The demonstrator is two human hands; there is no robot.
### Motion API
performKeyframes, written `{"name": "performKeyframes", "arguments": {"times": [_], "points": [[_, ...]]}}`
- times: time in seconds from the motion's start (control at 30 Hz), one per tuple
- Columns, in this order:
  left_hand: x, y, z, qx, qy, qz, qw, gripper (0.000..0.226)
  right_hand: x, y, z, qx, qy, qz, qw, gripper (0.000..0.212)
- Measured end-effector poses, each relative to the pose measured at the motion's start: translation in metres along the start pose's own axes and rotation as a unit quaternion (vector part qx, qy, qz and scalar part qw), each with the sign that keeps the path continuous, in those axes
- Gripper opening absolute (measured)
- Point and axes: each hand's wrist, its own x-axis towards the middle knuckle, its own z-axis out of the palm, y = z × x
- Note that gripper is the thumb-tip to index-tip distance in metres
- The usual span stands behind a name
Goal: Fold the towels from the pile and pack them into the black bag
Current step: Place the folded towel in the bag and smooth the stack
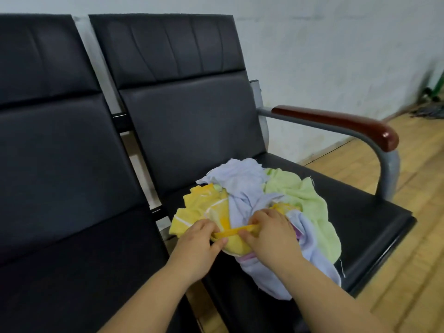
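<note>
Gripping one yellow towel (204, 212) with left hand (201, 239) and right hand (269, 234) atop the pile (283, 200) on the chair seat (360, 212), nothing looks folded yet, and no black bag shows.

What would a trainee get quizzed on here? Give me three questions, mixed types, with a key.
1. True or false: the pile of towels lies on the floor.
2. Which towel do both hands pinch? A green B yellow C lilac
3. Fill in: the black bag is ___ in this view.

Key:
1. False; it lies on the black chair seat.
2. B; the left hand and right hand pinch the yellow towel.
3. Not visible.
</note>
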Motion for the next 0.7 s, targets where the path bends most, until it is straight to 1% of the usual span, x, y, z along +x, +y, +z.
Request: {"name": "performKeyframes", "arguments": {"times": [0.03,0.1,0.13,0.2,0.23,0.27,0.3,0.37,0.43,0.5,0.57,0.6,0.7], "points": [[0.001,0.0,-0.001,-0.012,0.003,-0.002,1.0,0.015,-0.001,0.0,-0.001,-0.003,0.0,-0.001,1.0,0.031],[0.002,-0.002,-0.002,-0.012,0.011,-0.005,1.0,0.024,-0.002,-0.002,-0.001,-0.013,-0.001,0.004,1.0,0.028],[0.002,-0.002,-0.003,0.01,0.018,-0.001,1.0,0.036,-0.004,-0.003,-0.001,-0.018,-0.001,0.011,1.0,0.028],[0.001,-0.001,-0.002,0.045,0.05,0.032,0.997,0.067,-0.005,-0.004,-0.003,-0.028,-0.003,0.026,0.999,0.037],[0.001,-0.001,0.0,0.04,0.068,0.054,0.995,0.074,-0.005,-0.003,-0.004,-0.035,-0.002,0.035,0.999,0.042],[0.002,0.0,0.002,0.029,0.08,0.073,0.994,0.072,-0.004,-0.001,-0.004,-0.042,0.0,0.044,0.998,0.046],[0.003,0.002,0.004,0.018,0.087,0.085,0.992,0.065,-0.003,0.001,-0.004,-0.048,0.002,0.054,0.997,0.048],[0.006,0.013,0.004,-0.013,0.08,0.071,0.994,0.047,0.001,0.005,-0.002,-0.046,0.012,0.072,0.996,0.041],[0.014,0.024,0.005,-0.056,0.077,0.006,0.995,0.031,0.004,0.006,-0.001,-0.024,0.029,0.091,0.995,0.039],[0.024,0.032,0.007,-0.089,0.061,-0.078,0.991,0.03,0.008,0.007,0.002,-0.013,0.035,0.117,0.992,0.05],[0.034,0.038,0.009,-0.087,0.028,-0.13,0.987,0.031,0.013,0.007,0.003,-0.009,0.034,0.14,0.99,0.058],[0.038,0.041,0.009,-0.066,0.01,-0.146,0.987,0.029,0.016,0.007,0.002,-0.004,0.036,0.144,0.989,0.055],[0.047,0.046,0.01,-0.005,-0.02,-0.167,0.986,0.022,0.021,0.008,0.0,0.023,0.078,0.119,0.989,0.034]]}}
